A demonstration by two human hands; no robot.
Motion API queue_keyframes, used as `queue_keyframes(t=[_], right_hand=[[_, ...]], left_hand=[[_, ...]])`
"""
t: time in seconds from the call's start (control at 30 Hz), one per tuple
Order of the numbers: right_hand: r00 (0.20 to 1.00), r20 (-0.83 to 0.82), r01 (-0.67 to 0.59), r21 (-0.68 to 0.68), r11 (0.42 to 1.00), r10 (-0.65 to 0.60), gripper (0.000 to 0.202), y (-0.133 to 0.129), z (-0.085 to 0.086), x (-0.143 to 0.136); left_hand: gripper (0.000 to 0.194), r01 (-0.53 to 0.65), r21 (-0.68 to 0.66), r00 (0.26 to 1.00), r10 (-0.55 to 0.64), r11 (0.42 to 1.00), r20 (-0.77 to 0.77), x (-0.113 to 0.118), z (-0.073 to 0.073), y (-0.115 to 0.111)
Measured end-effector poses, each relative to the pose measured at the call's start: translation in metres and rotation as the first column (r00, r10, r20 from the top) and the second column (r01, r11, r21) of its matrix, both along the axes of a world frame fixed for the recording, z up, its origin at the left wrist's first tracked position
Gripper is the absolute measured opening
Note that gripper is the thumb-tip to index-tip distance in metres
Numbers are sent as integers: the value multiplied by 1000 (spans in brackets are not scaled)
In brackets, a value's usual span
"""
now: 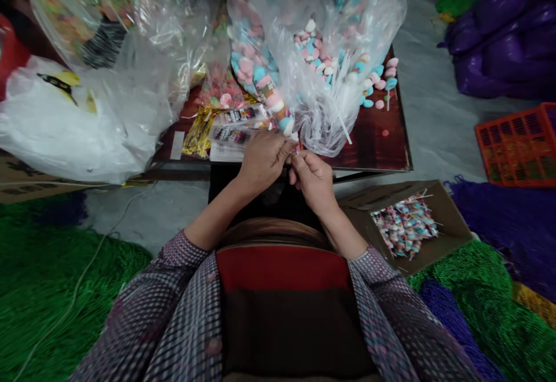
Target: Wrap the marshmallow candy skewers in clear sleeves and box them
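Near the table's front edge, my left hand (264,159) has its fingers closed at the lower end of a wrapped candy skewer (274,101), which tilts up and to the left. My right hand (311,175) is pinched beside it, its fingertips meeting the left ones around the skewer's end; the small part between the fingertips is mostly hidden. Printed clear packets (230,134) and gold twist ties (198,133) lie left of my hands. Just right of them is a bundle of clear wrappers (321,133). One unwrapped candy skewer (390,81) rests at the table's right side.
Large bags of pink, blue and white candies (310,52) stand on the dark table (386,150). A white plastic bag (82,121) is at the left. On the lower right, a cardboard box (449,228) holds wrapped skewers. An orange crate (516,144) and green netting (56,278) lie around.
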State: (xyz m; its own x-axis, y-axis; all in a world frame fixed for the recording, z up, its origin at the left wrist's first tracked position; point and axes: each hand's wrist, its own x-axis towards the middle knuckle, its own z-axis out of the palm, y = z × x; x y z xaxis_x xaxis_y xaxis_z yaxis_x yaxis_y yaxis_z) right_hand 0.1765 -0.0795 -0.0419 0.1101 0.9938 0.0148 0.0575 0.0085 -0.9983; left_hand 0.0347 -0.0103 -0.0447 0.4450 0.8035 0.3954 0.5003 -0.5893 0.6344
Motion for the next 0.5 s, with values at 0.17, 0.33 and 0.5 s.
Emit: queue_keyframes(t=[0.17, 0.33, 0.5], right_hand=[[995, -104, -8, -45, 999, 3, 46, 2, -3, 1], [981, -193, -32, -98, 995, 12, 47, 0, -5, -11], [982, -135, -146, -122, 982, 129, 54, 0, -4, -8]], left_hand=[[56, 120, -323, 909, 27, 939, 417, -5, -4, -3], [52, 389, -522, 730, 92, 759, 678, 3, 7, -2], [49, 513, -635, 719, 115, 578, 685, 10, 19, -5]])
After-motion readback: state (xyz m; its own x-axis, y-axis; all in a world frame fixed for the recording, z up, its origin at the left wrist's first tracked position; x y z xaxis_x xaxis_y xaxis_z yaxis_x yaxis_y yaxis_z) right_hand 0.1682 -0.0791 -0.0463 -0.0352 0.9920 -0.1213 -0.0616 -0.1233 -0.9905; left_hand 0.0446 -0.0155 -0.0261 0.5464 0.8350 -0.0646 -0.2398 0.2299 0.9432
